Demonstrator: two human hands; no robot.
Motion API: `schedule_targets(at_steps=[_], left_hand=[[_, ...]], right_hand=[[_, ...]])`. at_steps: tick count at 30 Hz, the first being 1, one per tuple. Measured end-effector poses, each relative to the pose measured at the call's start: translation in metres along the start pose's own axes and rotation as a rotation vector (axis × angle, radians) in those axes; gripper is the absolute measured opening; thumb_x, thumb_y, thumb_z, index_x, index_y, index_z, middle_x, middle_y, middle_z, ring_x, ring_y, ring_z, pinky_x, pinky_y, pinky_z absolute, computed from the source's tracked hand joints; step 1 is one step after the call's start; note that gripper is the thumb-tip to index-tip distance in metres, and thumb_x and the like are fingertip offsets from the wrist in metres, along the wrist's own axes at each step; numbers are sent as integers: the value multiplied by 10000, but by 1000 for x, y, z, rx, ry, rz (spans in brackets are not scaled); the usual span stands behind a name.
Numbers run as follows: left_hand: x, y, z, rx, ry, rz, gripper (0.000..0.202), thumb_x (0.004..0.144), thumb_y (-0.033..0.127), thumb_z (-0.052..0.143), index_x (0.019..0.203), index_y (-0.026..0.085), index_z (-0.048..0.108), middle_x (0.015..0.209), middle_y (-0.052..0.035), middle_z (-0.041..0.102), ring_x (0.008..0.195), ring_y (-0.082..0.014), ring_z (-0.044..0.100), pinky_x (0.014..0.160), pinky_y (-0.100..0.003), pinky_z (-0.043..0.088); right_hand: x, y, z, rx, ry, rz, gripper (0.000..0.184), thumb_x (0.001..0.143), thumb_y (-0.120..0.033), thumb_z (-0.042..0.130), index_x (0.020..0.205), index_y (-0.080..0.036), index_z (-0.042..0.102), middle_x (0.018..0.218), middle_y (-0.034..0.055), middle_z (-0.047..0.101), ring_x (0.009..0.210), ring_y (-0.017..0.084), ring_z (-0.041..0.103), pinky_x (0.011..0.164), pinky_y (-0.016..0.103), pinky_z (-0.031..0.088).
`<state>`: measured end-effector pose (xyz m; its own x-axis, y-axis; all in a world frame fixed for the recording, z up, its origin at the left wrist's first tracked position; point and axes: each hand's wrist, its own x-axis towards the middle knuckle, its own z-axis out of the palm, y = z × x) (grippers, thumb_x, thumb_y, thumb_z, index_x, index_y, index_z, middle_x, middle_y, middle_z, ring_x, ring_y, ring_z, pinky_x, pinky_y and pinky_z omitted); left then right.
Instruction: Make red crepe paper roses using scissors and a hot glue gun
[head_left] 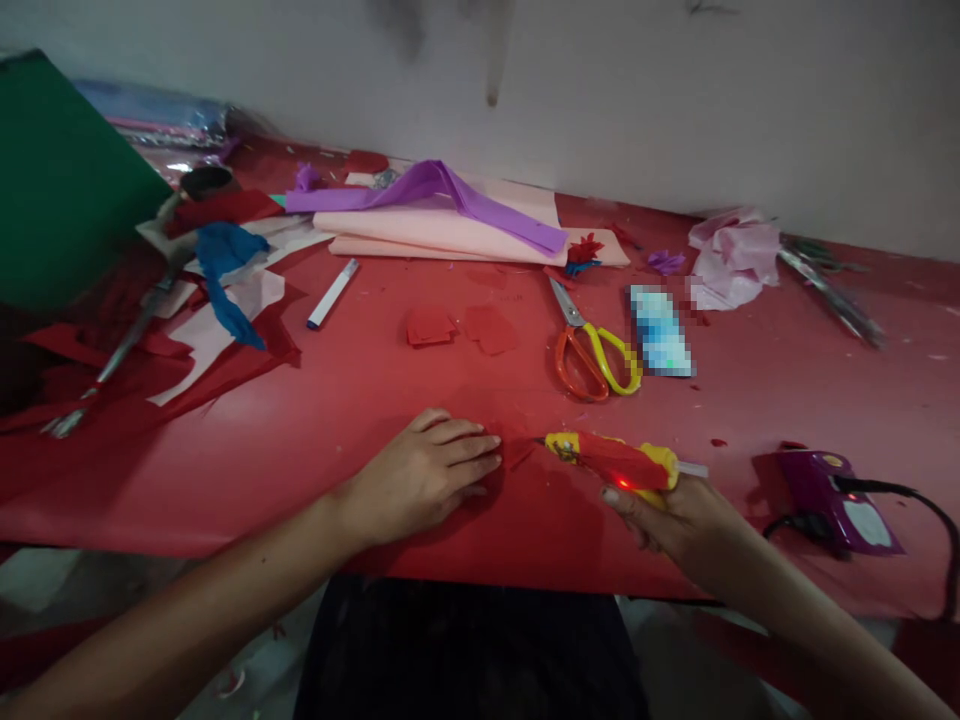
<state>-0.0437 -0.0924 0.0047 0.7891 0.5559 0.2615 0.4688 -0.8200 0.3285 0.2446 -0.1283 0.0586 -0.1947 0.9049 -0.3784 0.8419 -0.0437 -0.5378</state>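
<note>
My left hand [424, 472] lies palm down on the red tabletop, its fingers stretched out and a little apart. The fingertips touch a thin red paper piece [519, 446] that blends into the table; the thumb is hidden. My right hand [671, 515] is wrapped around a yellow and red hot glue gun [622, 462], whose red light glows. The nozzle points left, close to the red piece, and a clear glue stick [691, 468] pokes out at the back. Beyond my hands lie a stack of cut red paper petals [430, 326] and a flatter red pile [490, 328].
Scissors [592, 350] with orange and yellow handles lie beside a blurred pale-blue packet [660, 330]. A marker [332, 294], folded pink paper [450, 235] and a purple strip [427, 185] lie farther back. Scraps [225, 270] crowd the left. A purple corded box [836, 500] stands right.
</note>
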Motion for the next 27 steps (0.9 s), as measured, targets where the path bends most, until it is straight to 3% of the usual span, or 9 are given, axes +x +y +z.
schedule_targets(at_steps=[6,13,19,22,27], left_hand=[[0,-1,1,-5,22,-3,318,906,302,490,1196,228,598,1218,-42,647,1150,-199,547,976,-395,371],[1,0,-1,4,24,-8,310,906,306,490,1183,230,605,1217,-34,650,1141,-206,553,977,-394,362],[1,1,-1,12,16,-23,308,904,313,495,1180,237,610,1224,-26,647,1132,-202,563,967,-396,388],[0,2,-3,-18,25,-31,296,901,298,501,1162,230,622,1215,-28,652,1131,-199,565,963,-401,405],[8,5,-8,-109,63,-144,275,905,235,461,1101,259,652,1199,-33,656,1082,-177,596,932,-383,445]], right_hand=[[-3,-5,-5,15,28,-27,429,847,-445,475,472,-239,488,417,-17,522,407,133,509,428,256,394],[0,-8,1,68,8,-19,469,859,-516,453,487,-229,459,445,-19,508,437,128,511,464,253,423],[-11,-2,-11,38,92,27,472,847,-554,439,505,-231,475,448,-10,533,431,138,530,436,251,420],[-22,10,-21,-81,203,89,426,843,-566,432,587,-236,513,515,2,569,484,161,571,480,268,450],[-26,47,-32,-304,421,247,411,804,-588,487,900,-194,558,852,103,633,721,267,629,556,336,454]])
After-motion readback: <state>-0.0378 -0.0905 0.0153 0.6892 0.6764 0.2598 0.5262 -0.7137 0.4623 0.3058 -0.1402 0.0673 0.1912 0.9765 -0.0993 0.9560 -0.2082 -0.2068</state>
